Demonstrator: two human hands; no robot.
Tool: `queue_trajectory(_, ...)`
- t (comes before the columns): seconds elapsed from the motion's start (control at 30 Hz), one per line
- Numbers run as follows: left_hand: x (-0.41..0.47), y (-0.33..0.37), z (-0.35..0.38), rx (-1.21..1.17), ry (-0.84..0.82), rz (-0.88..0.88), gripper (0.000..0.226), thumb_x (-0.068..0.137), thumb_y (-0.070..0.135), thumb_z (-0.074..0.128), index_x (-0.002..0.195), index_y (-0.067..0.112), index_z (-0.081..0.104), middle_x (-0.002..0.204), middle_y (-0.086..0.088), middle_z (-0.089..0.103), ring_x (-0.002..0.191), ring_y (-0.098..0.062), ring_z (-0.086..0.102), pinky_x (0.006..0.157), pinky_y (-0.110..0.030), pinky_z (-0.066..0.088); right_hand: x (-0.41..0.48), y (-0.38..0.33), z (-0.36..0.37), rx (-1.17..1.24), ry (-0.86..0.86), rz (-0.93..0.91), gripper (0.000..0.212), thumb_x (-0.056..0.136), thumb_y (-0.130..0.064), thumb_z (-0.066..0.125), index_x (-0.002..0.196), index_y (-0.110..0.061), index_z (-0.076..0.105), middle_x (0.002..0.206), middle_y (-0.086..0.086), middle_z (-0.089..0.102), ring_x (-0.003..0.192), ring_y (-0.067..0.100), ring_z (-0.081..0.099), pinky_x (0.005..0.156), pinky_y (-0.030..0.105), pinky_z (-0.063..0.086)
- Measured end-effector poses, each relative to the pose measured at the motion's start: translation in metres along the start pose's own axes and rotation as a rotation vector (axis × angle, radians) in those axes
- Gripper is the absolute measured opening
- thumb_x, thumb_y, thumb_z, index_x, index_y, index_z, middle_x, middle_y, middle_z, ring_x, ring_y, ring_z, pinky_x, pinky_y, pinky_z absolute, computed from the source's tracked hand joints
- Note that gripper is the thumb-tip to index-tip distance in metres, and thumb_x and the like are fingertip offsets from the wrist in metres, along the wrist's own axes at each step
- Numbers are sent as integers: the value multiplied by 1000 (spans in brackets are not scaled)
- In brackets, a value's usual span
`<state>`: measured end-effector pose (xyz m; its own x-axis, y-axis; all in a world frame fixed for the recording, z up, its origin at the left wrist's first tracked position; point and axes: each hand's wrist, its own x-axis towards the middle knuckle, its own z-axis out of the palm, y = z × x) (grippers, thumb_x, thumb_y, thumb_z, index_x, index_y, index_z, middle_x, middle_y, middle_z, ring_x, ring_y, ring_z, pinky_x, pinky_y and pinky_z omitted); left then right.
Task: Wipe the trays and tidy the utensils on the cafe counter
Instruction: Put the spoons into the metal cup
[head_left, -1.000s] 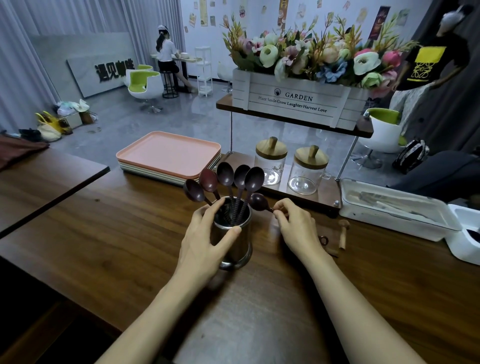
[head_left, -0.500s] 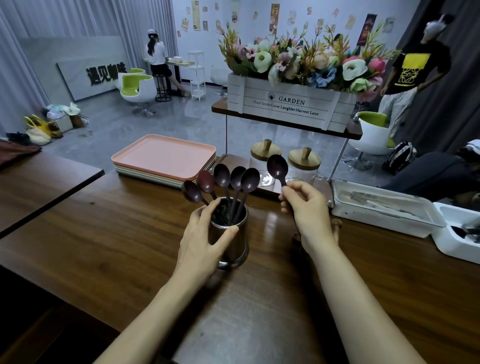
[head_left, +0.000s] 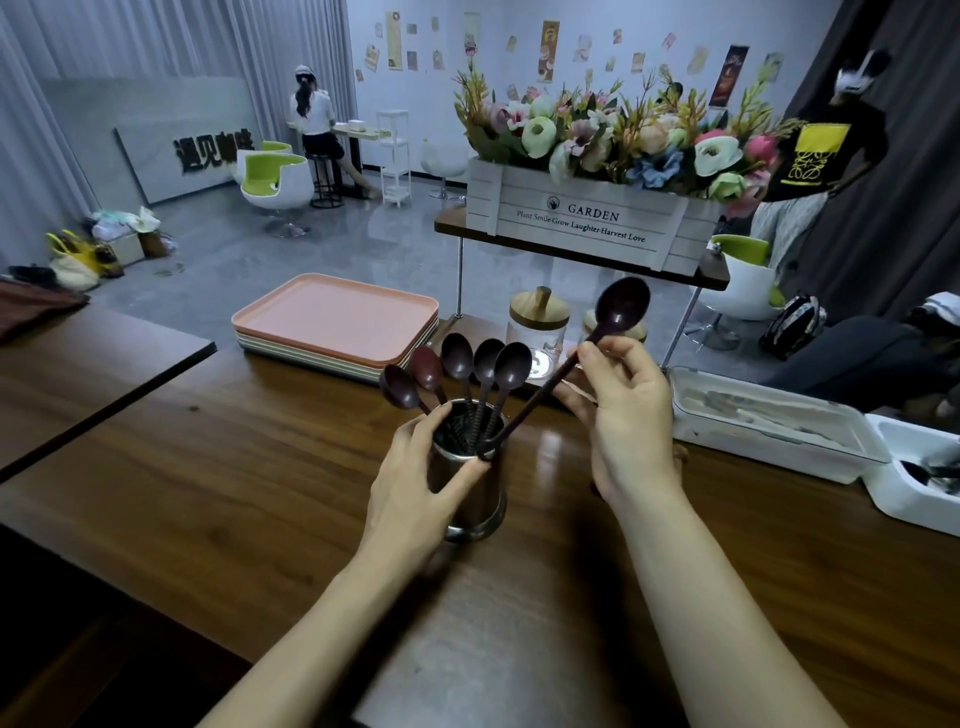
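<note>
Clock positions are read from the metal cup (head_left: 475, 499), with 12 o'clock pointing away from the person. At 1 o'clock, on a raised shelf, the white planter box (head_left: 582, 223) is printed "GARDEN" above the line "Plant·Smile·Grow Laughter·Harvest Love". At 10 o'clock, far back, a grey wall panel (head_left: 156, 156) carries dark characters that are too blurred to read. At 2 o'clock, a black T-shirt (head_left: 815, 150) bears a yellow print whose text cannot be read. The cup stands on the wooden counter (head_left: 208, 493). The left hand (head_left: 415, 493) grips its wall, with the fingers on the far side and the thumb on the near side. Five dark spoons (head_left: 485, 364) stand in the cup, bowls up. The right hand (head_left: 623, 415) pinches the handle of a sixth spoon (head_left: 621, 312). This spoon is tilted, with its bowl toward 1 o'clock and its tail end at the cup rim. One second ago this spoon lay low beside the cup at 2 o'clock. Half a second ago it was held upright, clear of the cup. The left hand's grip is unchanged. The stacked trays (head_left: 337, 322), pink on top, lie at 11 o'clock.
</note>
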<state>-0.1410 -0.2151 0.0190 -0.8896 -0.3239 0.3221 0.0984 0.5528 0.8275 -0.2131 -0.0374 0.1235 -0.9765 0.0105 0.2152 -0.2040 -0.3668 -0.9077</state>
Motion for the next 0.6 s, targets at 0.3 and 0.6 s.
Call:
queue_trajectory(0.3,1,-1,1,8,-5,3,70,81,72,58,145,51,39,139,23,45,128,-1,50,104,-42,49,-7,31,-7,-120,20,132,7,96,-7,64,99,-1,67,96,13,69,93,25,71,81,38,62)
queue_trajectory(0.6,2,-3,0,15,1,12,70,80,74,58,144,53,38,136,23,46,126,-2,51,102,-42,51,-14,46,-9,-434,-33,14,12,91,-30,71,82,-24,77,82,-5,74,86,14,67,92,51,55)
